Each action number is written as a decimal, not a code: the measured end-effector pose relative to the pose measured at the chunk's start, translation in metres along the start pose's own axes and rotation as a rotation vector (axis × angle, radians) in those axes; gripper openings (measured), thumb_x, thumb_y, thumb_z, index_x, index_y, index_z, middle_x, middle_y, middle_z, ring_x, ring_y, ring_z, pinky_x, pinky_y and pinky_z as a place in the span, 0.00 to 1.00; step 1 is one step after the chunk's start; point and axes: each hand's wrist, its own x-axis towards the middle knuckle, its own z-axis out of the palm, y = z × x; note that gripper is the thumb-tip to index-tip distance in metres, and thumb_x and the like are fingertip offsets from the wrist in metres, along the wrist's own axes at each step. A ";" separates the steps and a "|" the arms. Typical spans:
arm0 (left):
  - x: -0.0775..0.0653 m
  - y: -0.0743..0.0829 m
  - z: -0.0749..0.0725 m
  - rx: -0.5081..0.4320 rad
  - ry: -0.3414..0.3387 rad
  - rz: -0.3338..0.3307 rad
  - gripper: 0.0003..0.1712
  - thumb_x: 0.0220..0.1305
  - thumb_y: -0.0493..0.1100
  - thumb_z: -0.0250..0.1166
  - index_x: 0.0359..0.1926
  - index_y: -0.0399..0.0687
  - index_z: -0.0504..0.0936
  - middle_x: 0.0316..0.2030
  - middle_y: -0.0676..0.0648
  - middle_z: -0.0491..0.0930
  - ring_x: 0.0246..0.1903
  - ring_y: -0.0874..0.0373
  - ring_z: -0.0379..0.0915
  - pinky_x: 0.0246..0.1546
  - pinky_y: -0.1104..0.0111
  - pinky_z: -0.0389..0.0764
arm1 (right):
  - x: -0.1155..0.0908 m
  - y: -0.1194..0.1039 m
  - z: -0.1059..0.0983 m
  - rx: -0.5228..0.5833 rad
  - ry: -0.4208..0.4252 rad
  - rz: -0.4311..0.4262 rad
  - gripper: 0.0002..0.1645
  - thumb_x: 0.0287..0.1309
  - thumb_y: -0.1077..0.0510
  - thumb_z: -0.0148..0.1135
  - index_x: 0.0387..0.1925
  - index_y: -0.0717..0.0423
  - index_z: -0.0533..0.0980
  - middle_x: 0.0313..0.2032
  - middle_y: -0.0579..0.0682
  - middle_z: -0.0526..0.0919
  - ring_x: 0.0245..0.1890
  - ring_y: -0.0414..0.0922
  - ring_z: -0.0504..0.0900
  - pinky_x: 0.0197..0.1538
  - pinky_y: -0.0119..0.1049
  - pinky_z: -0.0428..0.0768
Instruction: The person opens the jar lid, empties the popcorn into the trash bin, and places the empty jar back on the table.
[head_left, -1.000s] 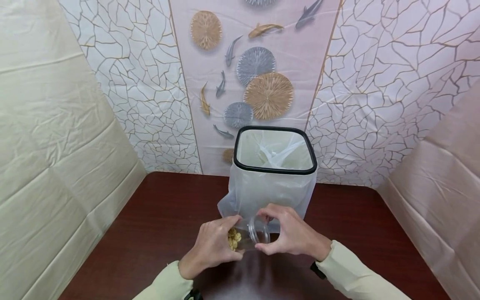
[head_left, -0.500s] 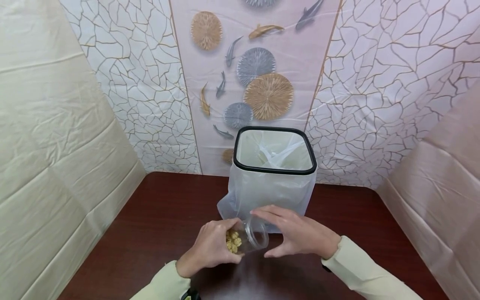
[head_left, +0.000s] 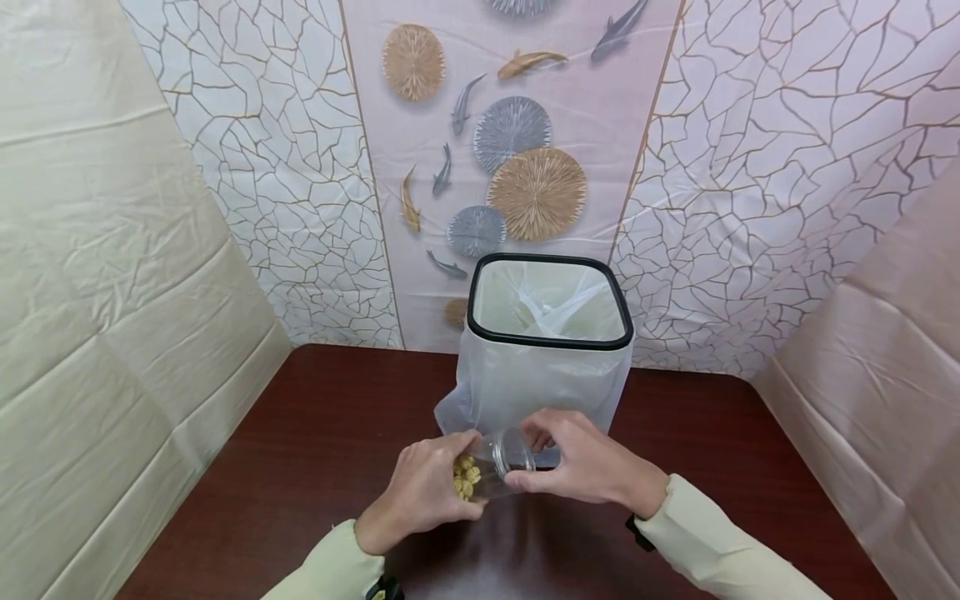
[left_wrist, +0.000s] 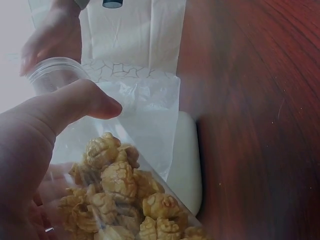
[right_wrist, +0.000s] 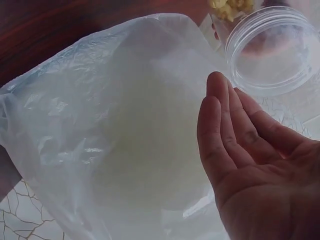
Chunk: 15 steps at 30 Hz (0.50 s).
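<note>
A clear jar (head_left: pixel 486 467) lies tilted on its side in the air above the table, with golden, knobbly caramel popcorn (left_wrist: pixel 117 182) in its bottom end. My left hand (head_left: pixel 423 492) grips the jar round its base, thumb along the near side. At the other end is a clear, ridged lid (right_wrist: pixel 272 52). My right hand (head_left: pixel 592 462) holds this lid, its thumb on the near edge and its fingers bent at the far side. In the right wrist view its fingertips come right up to the rim.
Behind the hands stands a white bin (head_left: pixel 551 340) with a black rim and a translucent bag liner (head_left: pixel 540 387) hanging over its sides. The dark red-brown table (head_left: pixel 337 433) runs back to a patterned wall cloth (head_left: pixel 300 167). Beige cloth (head_left: pixel 97 292) hangs at both sides.
Half a second ago my right fingers were spread off the lid; now they have come back onto it. My left hand keeps hold of the jar, nearly in place.
</note>
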 end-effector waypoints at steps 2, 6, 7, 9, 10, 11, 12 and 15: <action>0.000 0.000 0.000 0.011 0.002 0.003 0.44 0.29 0.58 0.86 0.53 0.54 0.84 0.36 0.60 0.87 0.29 0.69 0.78 0.28 0.72 0.79 | 0.000 0.000 0.000 -0.001 -0.013 0.004 0.34 0.56 0.33 0.76 0.51 0.55 0.83 0.40 0.42 0.87 0.41 0.38 0.85 0.46 0.37 0.86; 0.001 0.001 0.000 0.016 0.004 0.004 0.45 0.29 0.59 0.86 0.54 0.54 0.84 0.37 0.59 0.87 0.29 0.68 0.79 0.29 0.72 0.79 | 0.000 -0.001 -0.003 -0.028 -0.021 -0.039 0.35 0.54 0.36 0.78 0.54 0.55 0.81 0.42 0.43 0.86 0.43 0.38 0.85 0.49 0.39 0.87; 0.001 0.001 0.000 0.014 0.003 0.004 0.45 0.29 0.59 0.86 0.54 0.54 0.84 0.37 0.59 0.87 0.29 0.68 0.79 0.29 0.72 0.79 | 0.000 -0.001 -0.004 -0.034 -0.022 -0.058 0.36 0.53 0.37 0.79 0.55 0.55 0.81 0.42 0.43 0.86 0.44 0.38 0.85 0.50 0.40 0.87; 0.001 0.001 0.000 0.009 0.001 0.003 0.45 0.29 0.59 0.86 0.54 0.54 0.84 0.37 0.60 0.87 0.29 0.68 0.78 0.29 0.73 0.79 | -0.001 -0.001 -0.005 -0.047 -0.025 -0.100 0.37 0.51 0.39 0.80 0.57 0.54 0.79 0.44 0.42 0.85 0.46 0.39 0.85 0.51 0.41 0.87; 0.001 0.001 0.000 0.006 0.000 0.003 0.45 0.29 0.59 0.86 0.54 0.53 0.85 0.37 0.60 0.87 0.29 0.69 0.78 0.29 0.73 0.79 | -0.001 -0.001 -0.006 -0.053 -0.031 -0.118 0.38 0.50 0.40 0.81 0.58 0.53 0.79 0.46 0.42 0.85 0.47 0.38 0.85 0.52 0.41 0.86; 0.001 0.001 0.000 0.003 0.000 0.004 0.45 0.29 0.59 0.86 0.54 0.53 0.85 0.37 0.60 0.87 0.29 0.69 0.78 0.29 0.73 0.79 | -0.002 -0.001 -0.007 -0.062 -0.035 -0.138 0.39 0.50 0.41 0.82 0.60 0.53 0.78 0.48 0.42 0.84 0.48 0.38 0.84 0.53 0.41 0.86; 0.000 0.001 0.000 0.003 0.000 0.006 0.45 0.29 0.59 0.86 0.54 0.53 0.85 0.36 0.60 0.87 0.29 0.69 0.78 0.28 0.73 0.78 | -0.002 -0.001 -0.007 -0.075 -0.040 -0.160 0.40 0.49 0.43 0.82 0.61 0.52 0.77 0.50 0.41 0.84 0.50 0.38 0.84 0.54 0.40 0.86; 0.000 0.001 0.001 0.006 0.008 0.016 0.44 0.28 0.59 0.86 0.53 0.53 0.85 0.36 0.60 0.86 0.29 0.69 0.78 0.28 0.73 0.78 | -0.004 0.000 -0.010 -0.149 -0.042 -0.248 0.45 0.47 0.45 0.84 0.65 0.54 0.75 0.57 0.43 0.82 0.55 0.40 0.82 0.58 0.38 0.85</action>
